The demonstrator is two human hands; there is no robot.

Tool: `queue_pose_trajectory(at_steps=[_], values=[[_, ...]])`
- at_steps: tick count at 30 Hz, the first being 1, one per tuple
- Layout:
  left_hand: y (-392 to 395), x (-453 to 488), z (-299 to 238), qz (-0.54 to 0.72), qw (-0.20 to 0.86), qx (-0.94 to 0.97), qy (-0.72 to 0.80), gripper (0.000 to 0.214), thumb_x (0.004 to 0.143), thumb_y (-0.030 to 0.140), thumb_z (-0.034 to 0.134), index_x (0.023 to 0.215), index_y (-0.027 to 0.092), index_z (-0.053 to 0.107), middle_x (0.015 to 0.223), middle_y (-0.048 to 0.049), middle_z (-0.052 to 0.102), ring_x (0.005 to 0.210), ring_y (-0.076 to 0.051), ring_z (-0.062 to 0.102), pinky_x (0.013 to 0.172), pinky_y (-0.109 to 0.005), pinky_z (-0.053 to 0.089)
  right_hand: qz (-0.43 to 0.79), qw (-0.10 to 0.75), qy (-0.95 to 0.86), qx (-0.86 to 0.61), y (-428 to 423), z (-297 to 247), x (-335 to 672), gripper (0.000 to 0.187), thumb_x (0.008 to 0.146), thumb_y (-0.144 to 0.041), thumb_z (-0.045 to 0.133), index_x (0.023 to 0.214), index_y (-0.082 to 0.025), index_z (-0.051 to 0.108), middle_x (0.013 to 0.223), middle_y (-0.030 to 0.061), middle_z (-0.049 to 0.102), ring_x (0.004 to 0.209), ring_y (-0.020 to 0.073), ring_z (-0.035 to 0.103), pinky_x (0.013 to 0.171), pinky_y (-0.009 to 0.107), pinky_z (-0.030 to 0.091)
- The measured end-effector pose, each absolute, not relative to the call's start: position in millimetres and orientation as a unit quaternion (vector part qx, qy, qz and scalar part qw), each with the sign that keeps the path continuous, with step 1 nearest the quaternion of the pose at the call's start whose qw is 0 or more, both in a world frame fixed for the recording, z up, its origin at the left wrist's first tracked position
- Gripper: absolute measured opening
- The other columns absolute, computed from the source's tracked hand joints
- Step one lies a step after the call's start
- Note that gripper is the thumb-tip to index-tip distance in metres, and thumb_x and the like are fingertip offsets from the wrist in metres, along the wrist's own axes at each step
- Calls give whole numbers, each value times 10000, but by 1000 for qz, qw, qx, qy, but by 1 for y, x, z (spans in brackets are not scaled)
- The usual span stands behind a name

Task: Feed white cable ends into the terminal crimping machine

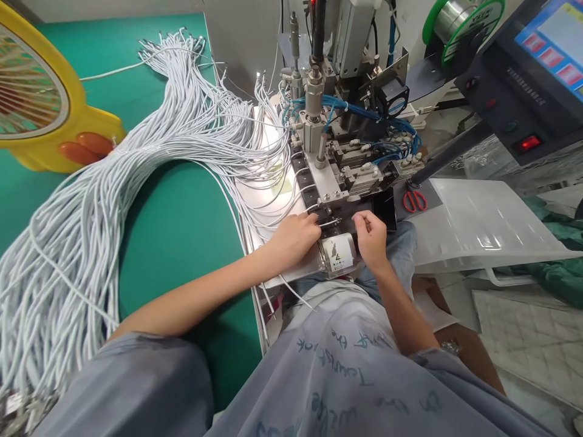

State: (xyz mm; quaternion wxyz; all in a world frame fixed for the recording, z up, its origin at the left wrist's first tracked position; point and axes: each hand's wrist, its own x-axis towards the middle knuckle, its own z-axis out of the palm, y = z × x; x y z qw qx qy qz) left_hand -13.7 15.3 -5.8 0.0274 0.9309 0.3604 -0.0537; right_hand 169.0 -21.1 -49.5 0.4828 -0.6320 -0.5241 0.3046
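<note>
My left hand [298,237] is closed at the front edge of a bench machine [325,176], with its fingertips at the machine's track. A white cable [328,224] passes from these fingers, its bare end pointing right. My right hand [372,238] is curled in a pinch just right of that cable end; anything between its fingers is too small to make out. Below and between both hands sits a clear packet with a white label [339,252]. Several more white cables lie across the machine's track, side by side.
A large bundle of white cables [150,145] spreads over the green table [168,243]. A yellow fan [86,130] stands at left. At right are red-handled scissors [414,200], a solder wire spool [460,21], a control box [523,79] and a translucent sheet [483,218].
</note>
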Motion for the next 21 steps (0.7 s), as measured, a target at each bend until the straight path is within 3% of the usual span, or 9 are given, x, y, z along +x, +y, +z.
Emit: queue_pose_trajectory(at_steps=[3, 5, 8, 12, 15, 18, 21], values=[[15, -13, -3, -58, 39, 925, 374, 194, 780, 54, 454, 729, 115, 631, 761, -95, 576, 695, -203, 590, 524, -293, 364, 299, 455, -551, -633, -56, -33, 156, 236, 878, -326, 449, 758, -182, 593, 635, -10, 572, 563, 114, 490, 538, 234, 370], [15, -13, -3, -54, 26, 912, 405, 227, 790, 29, 414, 808, 95, 631, 805, -116, 588, 715, -208, 597, 527, -293, 364, 329, 371, -611, -618, -80, -28, 143, 208, 866, -313, 489, 768, -189, 624, 617, -4, 599, 548, 121, 516, 548, 241, 385], [16, -12, -5, -48, 0, 889, 456, 297, 789, -11, 365, 953, 57, 604, 855, -149, 602, 743, -227, 600, 536, -297, 365, 389, 235, -679, -577, -106, -33, 118, 150, 816, -292, 573, 898, -198, 656, 756, 37, 693, 659, 166, 612, 625, 265, 427], [14, -10, -4, 12, 41, 900, 433, 254, 857, 70, 357, 875, 77, 611, 826, -141, 596, 739, -227, 582, 576, -308, 380, 454, 158, -712, -512, -111, -42, 101, 165, 818, -183, 529, 901, -200, 670, 755, 34, 697, 655, 168, 608, 620, 274, 419], [7, -8, -2, 119, 185, 922, 319, 329, 942, 222, 334, 842, 114, 628, 823, -107, 604, 762, -187, 581, 640, -286, 412, 429, 223, -698, -528, -98, -33, 116, 159, 812, -167, 526, 825, -198, 681, 708, 28, 669, 619, 153, 572, 606, 275, 412], [3, -6, -4, 215, 338, 887, 228, 343, 968, 296, 330, 952, 139, 635, 866, -78, 628, 758, -134, 586, 669, -237, 430, 412, 351, -623, -565, -80, -16, 144, 99, 789, -232, 589, 749, -194, 671, 704, 26, 651, 643, 149, 570, 605, 272, 433], [5, -5, -9, 291, 385, 849, 214, 294, 944, 323, 420, 981, 139, 645, 799, -58, 627, 711, -117, 577, 637, -216, 430, 463, 444, -526, -558, -63, -8, 164, 118, 729, -313, 669, 736, -196, 659, 695, 16, 643, 629, 144, 576, 591, 274, 461]])
